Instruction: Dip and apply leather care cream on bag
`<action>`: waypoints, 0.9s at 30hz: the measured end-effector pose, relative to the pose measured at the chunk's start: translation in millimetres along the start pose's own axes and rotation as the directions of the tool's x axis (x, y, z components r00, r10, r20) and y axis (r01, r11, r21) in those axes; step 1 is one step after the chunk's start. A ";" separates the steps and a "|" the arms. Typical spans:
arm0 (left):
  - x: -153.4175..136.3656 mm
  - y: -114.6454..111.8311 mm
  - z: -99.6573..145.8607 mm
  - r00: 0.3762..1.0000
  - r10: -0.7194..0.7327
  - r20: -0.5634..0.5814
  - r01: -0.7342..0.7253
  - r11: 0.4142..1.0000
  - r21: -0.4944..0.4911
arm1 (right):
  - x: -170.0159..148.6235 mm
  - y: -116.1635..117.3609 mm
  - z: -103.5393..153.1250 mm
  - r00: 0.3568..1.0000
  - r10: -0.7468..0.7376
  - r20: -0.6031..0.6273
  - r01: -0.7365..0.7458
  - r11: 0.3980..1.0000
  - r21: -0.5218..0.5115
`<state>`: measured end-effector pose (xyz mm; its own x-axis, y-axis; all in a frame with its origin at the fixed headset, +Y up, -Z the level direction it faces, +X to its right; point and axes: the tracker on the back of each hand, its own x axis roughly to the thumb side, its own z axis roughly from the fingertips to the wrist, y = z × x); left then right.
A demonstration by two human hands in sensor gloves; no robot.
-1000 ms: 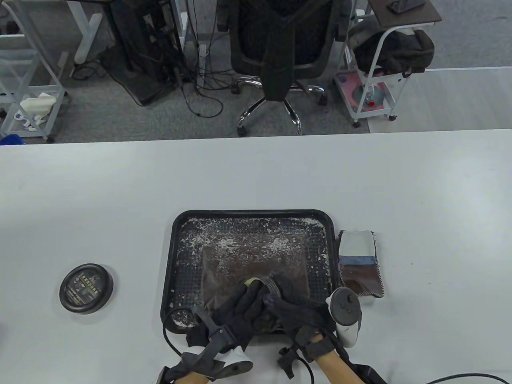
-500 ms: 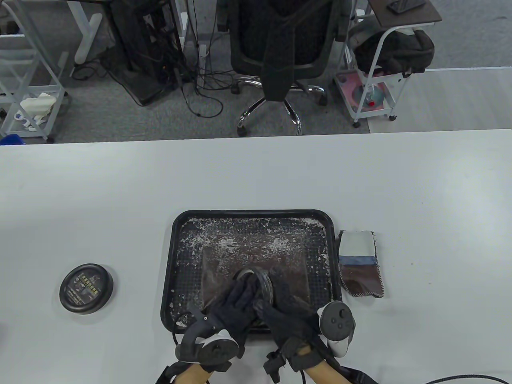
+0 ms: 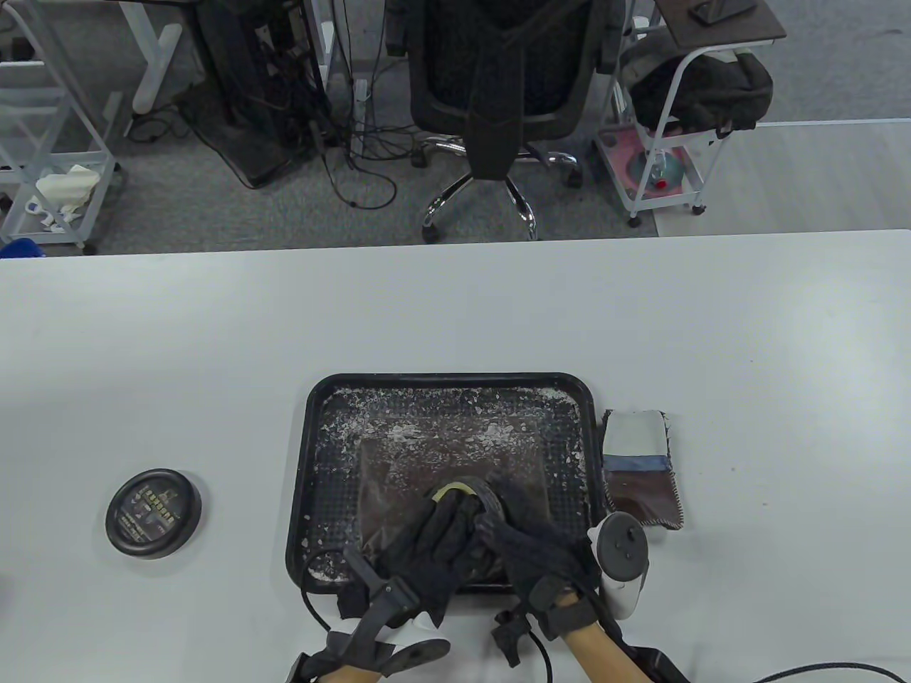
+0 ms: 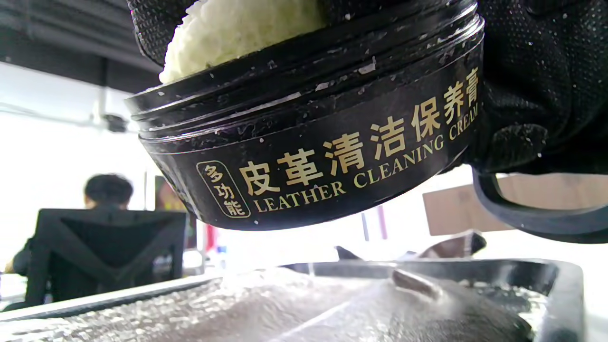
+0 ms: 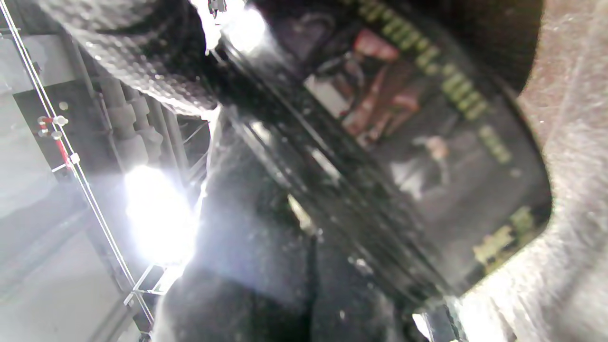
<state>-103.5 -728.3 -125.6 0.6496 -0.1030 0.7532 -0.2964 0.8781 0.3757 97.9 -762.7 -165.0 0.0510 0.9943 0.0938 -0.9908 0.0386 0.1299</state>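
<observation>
Gripping the cream jar (image 3: 475,498) low in the frame, right hand (image 3: 535,548) tilts it; left hand (image 3: 434,548) presses a sponge (image 4: 247,28) inside.

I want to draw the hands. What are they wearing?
Both the left hand and the right hand wear black knit gloves speckled with white flecks. Each carries a round, dark-topped tracker with a white body, plus black straps and clips at the wrist. Thin black cables loop off the wrists. No sleeves.

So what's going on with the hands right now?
Right hand grips open cream jar above tray. Left hand presses pale sponge into it. Nothing blocking.
</observation>
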 end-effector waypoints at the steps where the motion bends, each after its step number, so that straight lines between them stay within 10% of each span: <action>1: -0.7 0.8 0.6 1.000 0.004 -0.008 -0.004 1.000 0.013 | -0.1 -0.8 -0.3 1.000 -0.008 -0.001 0.008 1.000 -0.006; 11: -17.1 3.1 10.9 0.993 0.073 -0.095 -0.067 0.996 0.062 | 5.1 -42.3 -5.6 0.999 -0.004 0.040 0.012 0.982 -0.191; 27: -23.9 2.6 16.4 0.992 0.025 -0.122 -0.024 1.000 0.009 | 7.3 -182.8 8.7 0.999 -0.029 -0.038 0.001 0.800 -0.600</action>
<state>-131.3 -731.3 -133.8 0.7229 -0.0232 0.6906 -0.3181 0.8760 0.3625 280.5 -763.4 -179.5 0.0749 0.9958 0.0528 -0.8679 0.0912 -0.4882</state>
